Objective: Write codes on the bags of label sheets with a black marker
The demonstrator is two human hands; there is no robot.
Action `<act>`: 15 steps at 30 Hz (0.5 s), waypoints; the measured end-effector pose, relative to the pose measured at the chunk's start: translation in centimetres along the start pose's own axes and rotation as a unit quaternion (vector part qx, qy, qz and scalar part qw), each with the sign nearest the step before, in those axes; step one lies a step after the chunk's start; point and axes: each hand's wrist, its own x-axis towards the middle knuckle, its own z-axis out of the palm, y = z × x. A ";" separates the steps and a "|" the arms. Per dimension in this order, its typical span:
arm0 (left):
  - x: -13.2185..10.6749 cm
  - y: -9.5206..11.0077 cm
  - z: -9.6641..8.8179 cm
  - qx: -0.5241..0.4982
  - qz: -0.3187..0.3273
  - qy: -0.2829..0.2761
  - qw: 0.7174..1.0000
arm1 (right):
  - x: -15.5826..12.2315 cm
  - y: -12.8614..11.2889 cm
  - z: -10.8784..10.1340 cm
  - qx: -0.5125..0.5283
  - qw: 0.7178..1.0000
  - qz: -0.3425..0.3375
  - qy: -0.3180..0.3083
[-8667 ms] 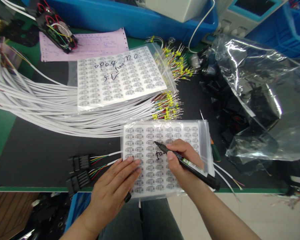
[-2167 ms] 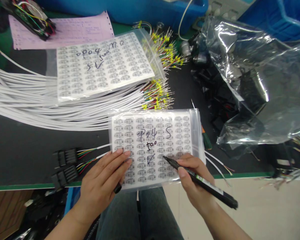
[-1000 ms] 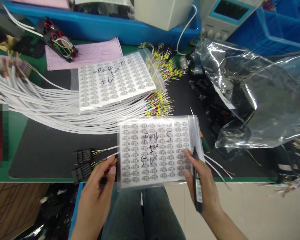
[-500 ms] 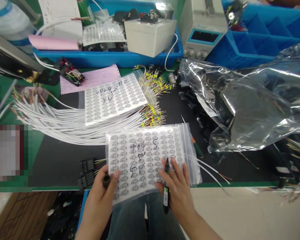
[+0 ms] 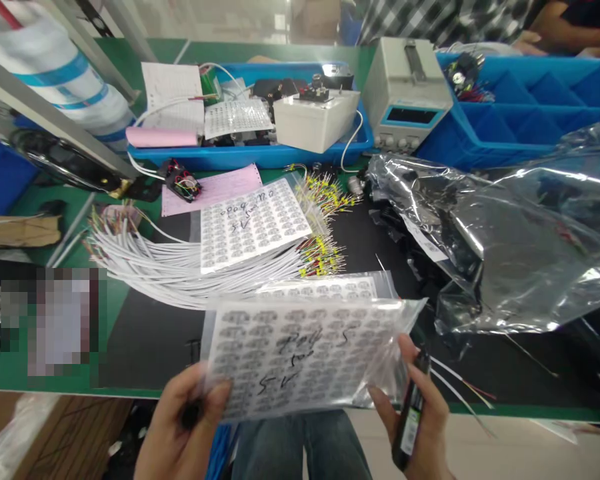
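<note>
Both hands hold a clear zip bag of printed label sheets [image 5: 300, 353] lifted a little above the table's near edge, with handwriting on its face. My left hand [image 5: 180, 430] pinches the bag's left edge and also grips a small black marker cap [image 5: 190, 417]. My right hand [image 5: 420, 420] supports the bag's right edge with its fingertips while closed around a black marker [image 5: 409, 417] that points up. Another bag of label sheets [image 5: 330, 288] lies flat on the black mat just behind the lifted one.
A third marked label bag [image 5: 253, 223] rests on a bundle of white wires [image 5: 170, 273] with yellow-tipped ends. A large crinkled clear bag of black parts [image 5: 505, 233] fills the right. Behind stand a blue tray [image 5: 245, 157], a power supply [image 5: 405, 93] and blue bins [image 5: 530, 113].
The writing has stopped. The marker has swung upright in my right hand, and both hands have lifted the label bag off the mat. The view has tilted up toward the back of the bench.
</note>
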 end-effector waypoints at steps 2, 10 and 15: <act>1.5 -0.3 0.2 -0.060 -0.071 0.021 0.995 | 1.4 -0.4 1.0 0.034 0.998 0.048 0.037; 5.2 -1.3 0.6 -0.072 -0.184 -0.049 0.979 | 4.7 -1.2 4.6 0.070 0.989 0.130 0.002; 4.8 -1.4 1.2 -0.058 -0.127 -0.044 0.989 | 4.2 -1.1 5.1 0.048 0.986 0.158 -0.003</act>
